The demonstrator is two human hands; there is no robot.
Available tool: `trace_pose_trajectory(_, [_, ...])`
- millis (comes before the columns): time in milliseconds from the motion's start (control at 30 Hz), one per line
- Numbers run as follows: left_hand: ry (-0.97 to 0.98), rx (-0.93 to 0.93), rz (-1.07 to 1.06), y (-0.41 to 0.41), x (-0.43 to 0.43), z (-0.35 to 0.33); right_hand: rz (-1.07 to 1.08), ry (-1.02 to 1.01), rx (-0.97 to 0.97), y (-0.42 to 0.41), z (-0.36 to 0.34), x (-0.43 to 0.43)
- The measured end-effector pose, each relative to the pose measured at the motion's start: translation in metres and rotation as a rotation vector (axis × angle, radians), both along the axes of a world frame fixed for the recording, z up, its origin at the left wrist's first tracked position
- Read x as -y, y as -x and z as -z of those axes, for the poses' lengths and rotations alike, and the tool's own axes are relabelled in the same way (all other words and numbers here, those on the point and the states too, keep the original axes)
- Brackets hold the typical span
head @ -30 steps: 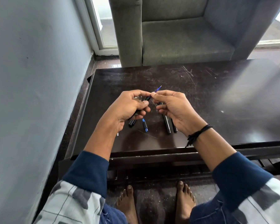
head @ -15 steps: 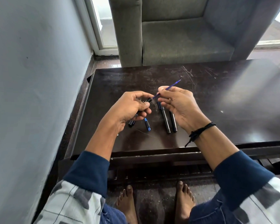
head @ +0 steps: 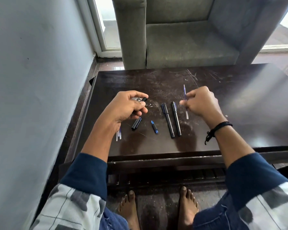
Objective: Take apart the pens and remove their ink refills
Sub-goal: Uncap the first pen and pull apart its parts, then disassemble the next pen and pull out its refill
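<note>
My right hand point(head: 200, 103) pinches a thin blue ink refill point(head: 184, 92) that stands nearly upright, its clear lower end showing below the fist. My left hand point(head: 128, 107) grips a black pen barrel point(head: 144, 99), whose open end sticks out past the thumb. Between my hands two whole black pens point(head: 168, 121) point(head: 176, 119) lie side by side on the dark table point(head: 156, 83). A black cap point(head: 136, 124) and a small blue tip piece point(head: 154, 127) lie below my left hand. Two more refills point(head: 118, 134) peek out beside my left wrist.
A grey wall point(head: 32, 80) runs close along the table's left side. A grey armchair point(head: 181, 39) stands just behind the table's far edge. The table's right half point(head: 256, 105) carries only glare and scratches. My bare feet point(head: 156, 211) are on the floor under the near edge.
My right hand has pulled the refill fully out of the barrel and carried it to the right. My left hand has stayed in place holding the barrel.
</note>
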State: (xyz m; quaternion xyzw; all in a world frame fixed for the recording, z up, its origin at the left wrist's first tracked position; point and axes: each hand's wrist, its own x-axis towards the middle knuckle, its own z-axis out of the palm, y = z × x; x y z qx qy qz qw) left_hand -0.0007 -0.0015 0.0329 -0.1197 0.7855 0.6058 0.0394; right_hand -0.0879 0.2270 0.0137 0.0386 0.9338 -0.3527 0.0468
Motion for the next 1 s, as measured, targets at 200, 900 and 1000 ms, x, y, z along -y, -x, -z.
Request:
trace_pose_trajectory(200, [-0.012,-0.033,-0.04,-0.002,0.011,-0.005,-0.057,-0.375,0.078,-0.006,0.005,-0.001])
trace_pose_trajectory(900, [-0.018,-0.074,-0.117,-0.002,0.031,-0.006,-0.411,-0.195,-0.128,-0.031,-0.001,0.051])
trace_pose_trajectory(1000, [-0.017,-0.076,-0.14,-0.005,0.034,-0.006,-0.587,-0.196,-0.145,-0.048,0.003,0.083])
